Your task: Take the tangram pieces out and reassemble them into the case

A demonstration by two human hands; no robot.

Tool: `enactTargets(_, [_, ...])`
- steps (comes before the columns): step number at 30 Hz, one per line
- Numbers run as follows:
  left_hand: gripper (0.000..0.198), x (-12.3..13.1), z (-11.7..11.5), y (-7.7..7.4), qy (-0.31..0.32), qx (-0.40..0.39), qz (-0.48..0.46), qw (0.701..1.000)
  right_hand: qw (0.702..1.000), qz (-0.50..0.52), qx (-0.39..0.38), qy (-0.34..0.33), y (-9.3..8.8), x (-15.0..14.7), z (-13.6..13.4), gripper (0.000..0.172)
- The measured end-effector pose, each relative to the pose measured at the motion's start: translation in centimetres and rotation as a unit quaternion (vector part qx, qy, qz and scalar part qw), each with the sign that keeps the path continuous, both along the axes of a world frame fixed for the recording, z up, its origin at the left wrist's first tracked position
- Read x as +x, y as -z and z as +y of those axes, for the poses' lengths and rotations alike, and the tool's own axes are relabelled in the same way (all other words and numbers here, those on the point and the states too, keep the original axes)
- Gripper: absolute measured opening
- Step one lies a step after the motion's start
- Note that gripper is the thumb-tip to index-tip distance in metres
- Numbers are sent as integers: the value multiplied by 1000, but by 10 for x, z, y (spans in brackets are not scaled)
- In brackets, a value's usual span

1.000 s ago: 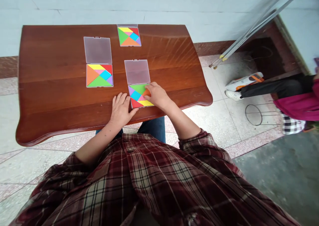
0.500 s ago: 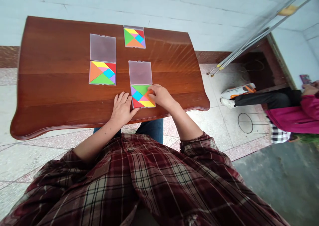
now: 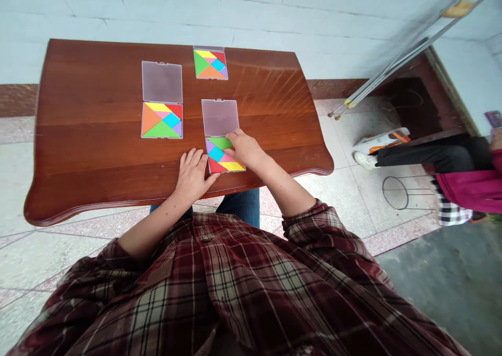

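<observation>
Open clear plastic case [image 3: 225,162] holding bright tangram tiles [image 3: 219,157]: I'm pressing my right hand [image 3: 243,149] onto the tiles, my left hand [image 3: 192,175] resting against the case's edge, hands apart.

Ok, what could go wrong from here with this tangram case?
The right hand rests on the tangram pieces, so it could shift one out of place. The left hand sits right by the corner of the tangram case and might nudge it. The case is near the edge of the wooden table, so a slipped piece could fall.
</observation>
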State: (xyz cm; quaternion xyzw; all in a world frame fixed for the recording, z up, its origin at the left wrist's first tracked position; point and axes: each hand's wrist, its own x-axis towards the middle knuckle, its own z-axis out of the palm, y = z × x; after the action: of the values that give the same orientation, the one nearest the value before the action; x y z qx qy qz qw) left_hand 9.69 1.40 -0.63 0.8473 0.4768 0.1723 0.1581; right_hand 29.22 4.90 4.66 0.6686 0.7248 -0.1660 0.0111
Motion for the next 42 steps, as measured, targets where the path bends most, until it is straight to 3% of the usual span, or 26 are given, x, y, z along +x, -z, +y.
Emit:
enactTargets(8, [54,-2,2,1,-2,6,15,1000,999,5,-50,3,-7,-8,14,47])
enactTargets(20, [54,-4,3,1,-3,13,10,1000,999,17,-34,4,-1,-17,16,33])
enactTargets(28, [56,-3,3,0,-5,7,16,1000,999,31,-22,-8,0,-22,13,37])
enactTargets(33, [55,-3,4,-2,-2,9,16,1000,998,64,-13,13,-5,-9,13,34])
enactTargets(37, [53,-3,3,-2,-4,2,13,1000,994,108,19,22,-11,11,-2,26])
enactTargets(40, [52,-2,2,-1,-3,3,8,1000,992,117,-22,-32,-7,17,-27,18])
enactTargets(42, [53,-2,2,0,-2,3,3,1000,992,113,-32,-55,0,16,-42,22])
